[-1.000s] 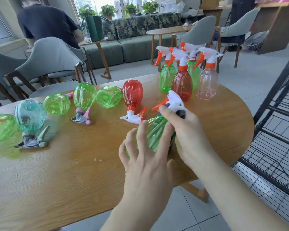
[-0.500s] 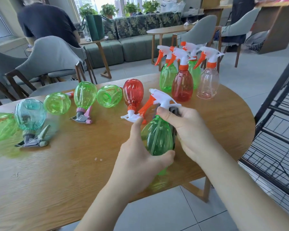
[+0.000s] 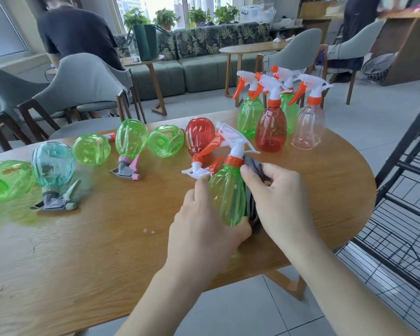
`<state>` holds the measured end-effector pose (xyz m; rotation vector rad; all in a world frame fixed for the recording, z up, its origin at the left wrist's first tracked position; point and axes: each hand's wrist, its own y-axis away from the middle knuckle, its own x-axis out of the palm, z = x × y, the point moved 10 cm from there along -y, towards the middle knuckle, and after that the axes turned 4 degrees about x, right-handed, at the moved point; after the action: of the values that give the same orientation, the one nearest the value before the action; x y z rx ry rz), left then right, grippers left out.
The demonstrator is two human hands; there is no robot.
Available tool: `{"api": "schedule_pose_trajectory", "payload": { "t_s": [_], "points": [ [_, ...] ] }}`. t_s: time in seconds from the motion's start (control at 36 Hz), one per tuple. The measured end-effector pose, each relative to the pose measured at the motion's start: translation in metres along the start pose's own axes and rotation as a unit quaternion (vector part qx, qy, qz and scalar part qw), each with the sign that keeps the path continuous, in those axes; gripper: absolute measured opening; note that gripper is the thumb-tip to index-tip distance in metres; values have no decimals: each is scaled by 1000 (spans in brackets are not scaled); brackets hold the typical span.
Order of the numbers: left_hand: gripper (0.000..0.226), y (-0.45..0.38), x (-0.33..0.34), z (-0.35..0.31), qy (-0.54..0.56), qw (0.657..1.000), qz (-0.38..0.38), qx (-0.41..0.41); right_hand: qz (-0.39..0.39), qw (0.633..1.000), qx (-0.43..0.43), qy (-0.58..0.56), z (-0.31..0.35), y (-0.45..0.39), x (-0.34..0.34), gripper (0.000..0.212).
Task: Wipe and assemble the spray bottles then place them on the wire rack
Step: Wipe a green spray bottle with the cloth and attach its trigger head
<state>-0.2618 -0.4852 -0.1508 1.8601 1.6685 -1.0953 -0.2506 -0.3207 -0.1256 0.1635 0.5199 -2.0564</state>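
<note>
A green spray bottle [image 3: 228,195] with an orange collar and a white trigger head stands nearly upright above the wooden table [image 3: 87,251]. My left hand [image 3: 204,229] grips its lower body. My right hand [image 3: 277,197] holds a dark grey cloth [image 3: 254,166] against the bottle's right side, near the neck. Several assembled bottles stand at the back right, among them a red bottle [image 3: 270,129] and a clear pink bottle [image 3: 308,127]. Several bottles lie across the table's left and middle, such as an upside-down red bottle [image 3: 199,139] and a teal bottle [image 3: 52,166].
A black wire rack [image 3: 403,202] stands at the right, close to the table's edge. Grey chairs [image 3: 83,86] sit behind the table. A person in a dark shirt [image 3: 75,35] sits at the far left, and another stands at the far right.
The green bottle has been raised from lying tilted to nearly upright. My right hand has slid from the trigger head down to the bottle's side with the cloth.
</note>
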Motion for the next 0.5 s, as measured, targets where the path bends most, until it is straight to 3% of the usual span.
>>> {"api": "schedule_pose_trajectory", "payload": {
  "t_s": [0.14,0.28,0.5],
  "points": [
    [102,2,-2,-5,-43,999,-11,12,-52,994,-57,76,10,7,-6,39],
    [107,-1,-3,-3,-59,998,-26,7,-115,976,-147,112,25,20,-5,27],
    [99,-1,-2,-5,-125,991,-35,17,-128,961,-224,103,41,26,3,11]
  ]
}}
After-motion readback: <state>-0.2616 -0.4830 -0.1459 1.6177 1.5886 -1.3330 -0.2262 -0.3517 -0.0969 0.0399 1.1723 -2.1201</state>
